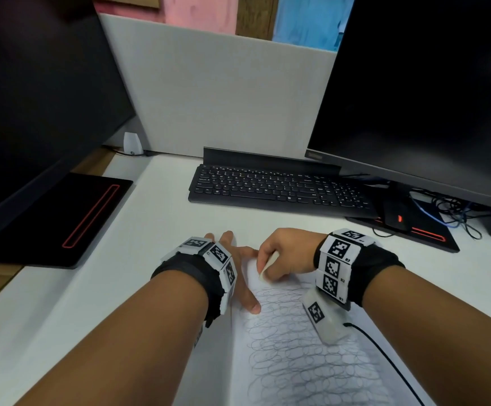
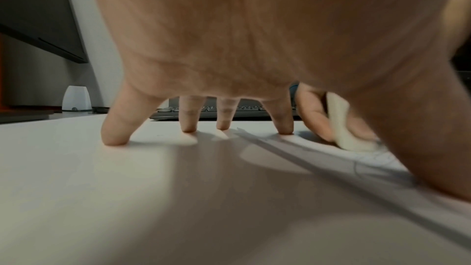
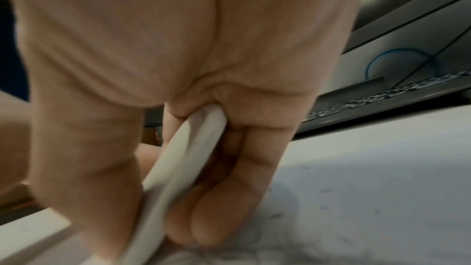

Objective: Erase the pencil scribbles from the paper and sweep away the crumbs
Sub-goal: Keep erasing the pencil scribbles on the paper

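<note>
- Most of the scribbles point(image 1: 291, 347) are unerased: loops cover the paper point(image 1: 306, 385) from the eraser down to its near edge.
- Only the paper's far end, just beyond the eraser point(image 1: 268, 265), looks blank (rubbed clean or never marked, I cannot tell).
- The right hand point(image 1: 289, 253) pinches the eraser between thumb and curled fingers, its tip pressed on the paper at the top of the scribbles; the right wrist view is blurred.
- The left hand point(image 1: 232, 268) lies spread and straight-fingered, holding nothing: thumb and forefinger press on the paper's left edge beside the eraser, and the other fingertips point(image 2: 114, 138) rest on the desk point(image 1: 106, 288) left of the paper.
- A few dark specks to the right of the eraser may be crumbs; none has been gathered, so sweeping looks not yet done.
- Judged so, the task is at its early erasing stage.
</note>
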Demonstrator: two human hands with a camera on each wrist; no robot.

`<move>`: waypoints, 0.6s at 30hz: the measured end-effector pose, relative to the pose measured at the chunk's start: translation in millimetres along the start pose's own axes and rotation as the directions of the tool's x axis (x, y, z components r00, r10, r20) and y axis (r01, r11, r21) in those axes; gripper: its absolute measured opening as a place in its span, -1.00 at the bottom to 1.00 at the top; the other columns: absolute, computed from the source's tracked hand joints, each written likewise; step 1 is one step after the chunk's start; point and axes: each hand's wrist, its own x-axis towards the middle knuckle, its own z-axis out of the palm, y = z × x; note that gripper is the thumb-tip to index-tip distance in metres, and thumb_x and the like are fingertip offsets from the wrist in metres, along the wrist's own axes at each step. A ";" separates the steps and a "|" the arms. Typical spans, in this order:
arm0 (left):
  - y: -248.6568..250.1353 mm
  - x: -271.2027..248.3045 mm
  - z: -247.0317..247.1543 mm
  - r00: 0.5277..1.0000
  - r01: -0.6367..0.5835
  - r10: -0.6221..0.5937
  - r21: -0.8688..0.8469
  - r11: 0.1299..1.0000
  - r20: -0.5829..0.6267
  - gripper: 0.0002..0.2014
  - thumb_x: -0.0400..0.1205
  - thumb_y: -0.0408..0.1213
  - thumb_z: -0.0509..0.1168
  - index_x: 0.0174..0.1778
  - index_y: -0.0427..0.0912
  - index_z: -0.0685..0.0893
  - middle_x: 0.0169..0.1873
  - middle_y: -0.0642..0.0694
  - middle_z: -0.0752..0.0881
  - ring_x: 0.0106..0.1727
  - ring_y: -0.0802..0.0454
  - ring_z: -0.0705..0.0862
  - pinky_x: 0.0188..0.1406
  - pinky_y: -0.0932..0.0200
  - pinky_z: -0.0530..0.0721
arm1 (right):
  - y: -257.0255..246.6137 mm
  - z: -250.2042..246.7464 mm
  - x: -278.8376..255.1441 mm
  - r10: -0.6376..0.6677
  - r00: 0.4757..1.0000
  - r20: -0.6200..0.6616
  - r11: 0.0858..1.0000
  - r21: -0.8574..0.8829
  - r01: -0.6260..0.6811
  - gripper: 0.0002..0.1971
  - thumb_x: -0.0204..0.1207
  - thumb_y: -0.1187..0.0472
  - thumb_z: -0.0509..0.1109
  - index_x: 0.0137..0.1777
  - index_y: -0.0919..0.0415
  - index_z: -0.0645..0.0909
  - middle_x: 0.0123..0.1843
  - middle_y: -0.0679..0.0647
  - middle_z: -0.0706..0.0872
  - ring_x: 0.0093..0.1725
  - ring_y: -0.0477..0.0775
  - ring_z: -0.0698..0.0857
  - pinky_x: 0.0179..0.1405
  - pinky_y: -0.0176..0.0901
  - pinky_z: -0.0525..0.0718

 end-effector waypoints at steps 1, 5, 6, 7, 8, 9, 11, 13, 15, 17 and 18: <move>-0.1 0.3 -0.1 1.000 -0.001 0.001 0.001 1.000 0.002 -0.04 0.26 0.36 0.51 0.54 0.54 0.15 0.59 -0.04 0.14 0.63 -0.28 0.06 0.49 -0.28 0.31 | -1.0 1.1 0.1 -0.006 0.999 0.044 1.000 -0.012 0.006 -0.88 0.39 0.18 0.54 -0.17 -0.10 0.76 -0.27 -0.15 0.74 -0.26 -0.22 0.63 -0.18 -0.30 0.57; -1.0 1.8 2.6 1.000 -0.012 0.012 -0.013 1.000 -0.006 -0.05 0.24 0.35 0.51 0.51 0.60 0.15 0.52 -0.05 0.19 0.59 -0.28 0.10 0.49 -0.27 0.35 | 3.0 -2.3 0.8 0.006 0.997 -0.072 1.000 0.004 -0.006 -0.91 0.41 0.16 0.56 -0.14 -0.06 0.78 -0.07 -0.05 0.82 -0.10 -0.12 0.71 -0.17 -0.30 0.57; -1.1 1.7 2.4 1.000 -0.014 0.014 -0.020 1.000 -0.008 -0.06 0.24 0.35 0.51 0.51 0.59 0.17 0.47 -0.05 0.23 0.57 -0.28 0.13 0.48 -0.25 0.37 | 2.5 -1.9 0.4 0.008 0.997 -0.071 1.000 0.001 -0.008 -0.91 0.40 0.17 0.55 -0.14 -0.06 0.78 -0.06 -0.04 0.83 -0.07 -0.09 0.73 -0.18 -0.31 0.58; -0.9 1.8 1.5 1.000 -0.016 0.015 -0.019 1.000 -0.009 -0.07 0.25 0.35 0.51 0.51 0.57 0.18 0.43 -0.05 0.25 0.55 -0.29 0.16 0.46 -0.24 0.39 | 1.2 -0.4 0.0 0.003 0.999 -0.034 1.000 -0.011 -0.004 -0.90 0.40 0.17 0.55 -0.16 -0.07 0.77 -0.07 -0.04 0.83 -0.07 -0.07 0.74 -0.19 -0.31 0.59; -0.5 2.0 0.8 1.000 -0.016 0.016 -0.013 1.000 -0.009 -0.07 0.25 0.35 0.51 0.52 0.56 0.18 0.42 -0.04 0.26 0.54 -0.29 0.18 0.45 -0.24 0.40 | -0.3 1.4 -0.5 -0.004 1.000 0.019 1.000 -0.022 0.005 -0.90 0.39 0.18 0.55 -0.17 -0.08 0.76 -0.09 -0.03 0.82 -0.10 -0.07 0.73 -0.18 -0.31 0.59; -0.3 2.4 0.5 1.000 -0.018 0.018 -0.006 1.000 -0.006 -0.06 0.25 0.35 0.51 0.53 0.56 0.16 0.43 -0.05 0.26 0.55 -0.29 0.17 0.46 -0.25 0.40 | -1.0 2.7 -0.7 -0.008 0.998 0.055 1.000 -0.024 0.009 -0.90 0.38 0.18 0.55 -0.18 -0.08 0.77 -0.12 -0.02 0.82 -0.15 -0.10 0.71 -0.19 -0.30 0.58; -0.3 2.8 0.7 1.000 -0.015 0.015 0.003 1.000 0.002 -0.03 0.26 0.35 0.51 0.54 0.58 0.12 0.51 -0.06 0.21 0.59 -0.29 0.12 0.49 -0.29 0.36 | 1.1 1.0 0.4 -0.004 1.000 0.013 1.000 -0.014 0.004 -0.90 0.38 0.18 0.55 -0.18 -0.07 0.77 -0.10 -0.04 0.82 -0.15 -0.15 0.68 -0.22 -0.31 0.55; -1.3 3.3 1.4 1.000 -0.012 0.012 -0.011 1.000 0.007 -0.03 0.25 0.35 0.51 0.53 0.60 0.11 0.55 -0.07 0.17 0.62 -0.32 0.07 0.52 -0.30 0.31 | 3.0 -1.0 1.0 0.007 0.997 -0.071 1.000 -0.010 -0.008 -0.90 0.38 0.17 0.55 -0.18 -0.10 0.77 -0.09 -0.13 0.78 -0.08 -0.15 0.68 -0.19 -0.31 0.57; -0.9 3.7 0.3 1.000 -0.018 0.018 -0.012 1.000 0.006 -0.05 0.25 0.35 0.51 0.52 0.58 0.14 0.51 -0.07 0.20 0.59 -0.33 0.12 0.49 -0.27 0.33 | 2.4 1.0 0.0 0.007 1.000 -0.025 1.000 -0.008 -0.007 -0.89 0.37 0.17 0.54 -0.19 -0.10 0.76 -0.16 -0.14 0.76 -0.12 -0.15 0.68 -0.13 -0.24 0.60; -0.3 4.6 0.3 1.000 -0.021 0.021 -0.005 1.000 0.009 -0.06 0.26 0.35 0.50 0.52 0.58 0.15 0.49 -0.07 0.21 0.58 -0.33 0.14 0.47 -0.26 0.35 | 2.1 3.2 -1.5 -0.004 0.999 0.050 1.000 -0.001 0.004 -0.89 0.35 0.17 0.54 -0.21 -0.10 0.77 -0.22 -0.10 0.78 -0.20 -0.16 0.67 -0.08 -0.19 0.64; -0.3 5.0 1.0 1.000 -0.016 0.016 0.004 1.000 0.010 -0.04 0.26 0.36 0.50 0.53 0.59 0.12 0.52 -0.06 0.19 0.60 -0.33 0.11 0.49 -0.28 0.34 | 3.9 2.5 -1.0 -0.003 0.999 0.033 1.000 0.001 0.003 -0.90 0.35 0.16 0.54 -0.21 -0.10 0.77 -0.19 -0.08 0.80 -0.18 -0.15 0.68 -0.07 -0.20 0.64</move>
